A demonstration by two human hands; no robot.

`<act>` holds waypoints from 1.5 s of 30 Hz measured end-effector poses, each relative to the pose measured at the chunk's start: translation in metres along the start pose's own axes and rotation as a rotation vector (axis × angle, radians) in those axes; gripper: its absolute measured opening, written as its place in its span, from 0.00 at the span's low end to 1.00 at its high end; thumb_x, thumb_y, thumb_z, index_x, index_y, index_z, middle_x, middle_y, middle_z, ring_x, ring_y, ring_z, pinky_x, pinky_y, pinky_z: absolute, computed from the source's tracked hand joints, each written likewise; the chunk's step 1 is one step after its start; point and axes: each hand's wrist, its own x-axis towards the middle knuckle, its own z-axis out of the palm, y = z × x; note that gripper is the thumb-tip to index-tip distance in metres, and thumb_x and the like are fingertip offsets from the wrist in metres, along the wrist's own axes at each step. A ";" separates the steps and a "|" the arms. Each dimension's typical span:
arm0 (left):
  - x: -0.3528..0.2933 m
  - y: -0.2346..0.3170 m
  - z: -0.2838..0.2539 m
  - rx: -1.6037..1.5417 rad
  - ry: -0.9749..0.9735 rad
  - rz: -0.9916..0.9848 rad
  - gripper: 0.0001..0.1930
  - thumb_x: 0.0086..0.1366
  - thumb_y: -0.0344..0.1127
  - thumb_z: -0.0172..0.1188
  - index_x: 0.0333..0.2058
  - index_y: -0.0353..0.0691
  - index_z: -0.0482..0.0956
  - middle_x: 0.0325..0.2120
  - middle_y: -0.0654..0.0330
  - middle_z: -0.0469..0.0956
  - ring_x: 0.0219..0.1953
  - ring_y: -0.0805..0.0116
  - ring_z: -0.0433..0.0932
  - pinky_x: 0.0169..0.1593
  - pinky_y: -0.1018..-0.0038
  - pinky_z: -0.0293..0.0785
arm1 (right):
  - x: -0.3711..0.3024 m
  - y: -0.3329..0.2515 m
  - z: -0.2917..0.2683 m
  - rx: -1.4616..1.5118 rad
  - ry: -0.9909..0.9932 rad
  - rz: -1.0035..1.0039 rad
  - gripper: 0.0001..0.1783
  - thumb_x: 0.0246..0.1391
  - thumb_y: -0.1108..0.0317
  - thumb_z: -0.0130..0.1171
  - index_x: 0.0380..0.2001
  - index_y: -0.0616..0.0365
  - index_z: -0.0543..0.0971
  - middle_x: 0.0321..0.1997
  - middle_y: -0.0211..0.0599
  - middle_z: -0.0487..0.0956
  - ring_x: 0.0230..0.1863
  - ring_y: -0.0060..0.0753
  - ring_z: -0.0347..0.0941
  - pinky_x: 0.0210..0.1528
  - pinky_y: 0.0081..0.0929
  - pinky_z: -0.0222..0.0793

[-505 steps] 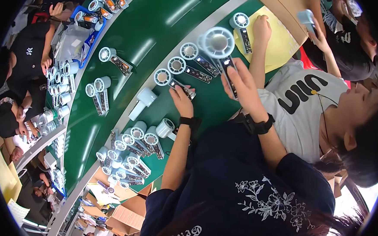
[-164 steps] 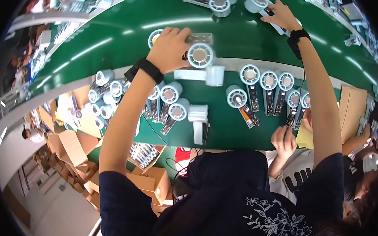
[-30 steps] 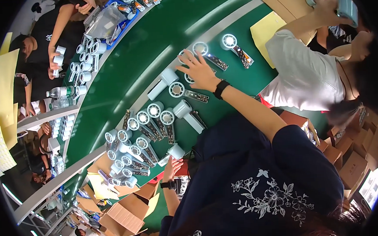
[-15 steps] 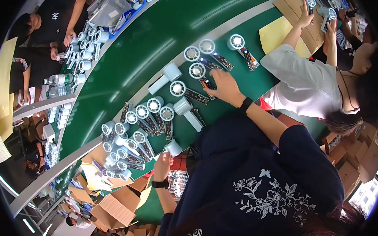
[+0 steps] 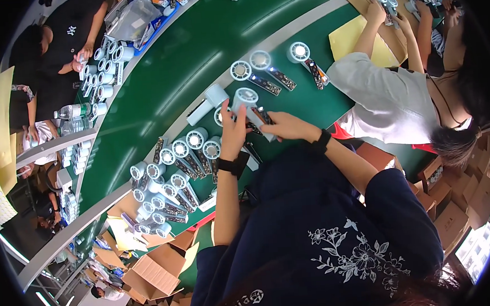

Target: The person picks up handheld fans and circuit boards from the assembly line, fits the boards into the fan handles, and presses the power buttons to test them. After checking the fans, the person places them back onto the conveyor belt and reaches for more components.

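Note:
Over the green bench I hold a pale-blue handheld fan [image 5: 246,97] with a round grille and its handle open, showing a circuit board. My left hand [image 5: 234,135] has its fingers closed at the left side of the fan's head. My right hand [image 5: 289,126] pinches the lower end of the handle. Beyond them lie two similar open fans, one fan [image 5: 241,71] beside another fan [image 5: 260,60], with small lights glowing on their boards. A closed-looking fan [image 5: 215,96] rests to the left of my hands. Another fan behind my left hand is partly hidden.
A cluster of several open fans [image 5: 171,185] covers the bench to my left. Another fan [image 5: 299,52] lies to the right, near a yellow sheet [image 5: 347,40]. A co-worker in a grey shirt [image 5: 381,88] sits at my right. Cardboard boxes [image 5: 154,268] stand below left.
My left hand has come up from the lower left bench edge to the fan. My right hand has taken hold of that fan, which is now lifted and tilted.

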 end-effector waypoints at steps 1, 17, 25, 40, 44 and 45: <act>0.001 0.002 0.000 0.001 -0.001 0.003 0.28 0.66 0.50 0.51 0.58 0.42 0.57 0.42 0.59 0.73 0.39 0.68 0.76 0.41 0.72 0.74 | -0.007 -0.007 0.002 0.000 0.003 -0.003 0.23 0.47 0.50 0.55 0.28 0.63 0.70 0.20 0.45 0.76 0.26 0.47 0.75 0.30 0.38 0.69; 0.201 -0.007 -0.247 -0.599 0.594 0.337 0.25 0.58 0.45 0.60 0.46 0.34 0.63 0.38 0.48 0.72 0.40 0.53 0.75 0.41 0.53 0.76 | -0.071 0.020 -0.040 -0.248 0.355 -0.234 0.15 0.57 0.55 0.51 0.39 0.55 0.71 0.29 0.37 0.77 0.29 0.38 0.73 0.31 0.32 0.67; 0.191 -0.024 -0.245 0.414 1.263 -0.074 0.36 0.52 0.47 0.64 0.53 0.31 0.61 0.41 0.45 0.71 0.42 0.51 0.73 0.42 0.62 0.73 | -0.108 0.069 -0.058 -0.108 0.557 0.000 0.16 0.57 0.61 0.53 0.46 0.55 0.71 0.39 0.40 0.76 0.33 0.35 0.72 0.36 0.28 0.68; 0.155 0.043 0.012 1.042 -0.464 0.627 0.51 0.42 0.34 0.70 0.64 0.45 0.48 0.52 0.45 0.65 0.44 0.45 0.74 0.47 0.61 0.73 | 0.031 0.063 -0.111 -0.699 1.071 -0.029 0.31 0.53 0.63 0.58 0.56 0.66 0.62 0.48 0.52 0.72 0.49 0.52 0.68 0.50 0.43 0.64; 0.158 0.037 0.033 1.136 -0.463 0.542 0.50 0.44 0.34 0.68 0.63 0.42 0.47 0.48 0.44 0.66 0.44 0.42 0.72 0.48 0.61 0.72 | 0.026 0.048 -0.116 -0.291 1.064 0.052 0.32 0.51 0.62 0.61 0.56 0.63 0.62 0.40 0.49 0.76 0.40 0.48 0.73 0.43 0.39 0.68; 0.158 0.035 0.043 1.107 -0.447 0.571 0.49 0.44 0.33 0.68 0.63 0.42 0.48 0.47 0.45 0.66 0.44 0.42 0.72 0.47 0.60 0.73 | 0.027 0.050 -0.115 -0.292 1.063 0.044 0.32 0.51 0.62 0.61 0.56 0.63 0.62 0.40 0.49 0.76 0.40 0.48 0.73 0.43 0.39 0.68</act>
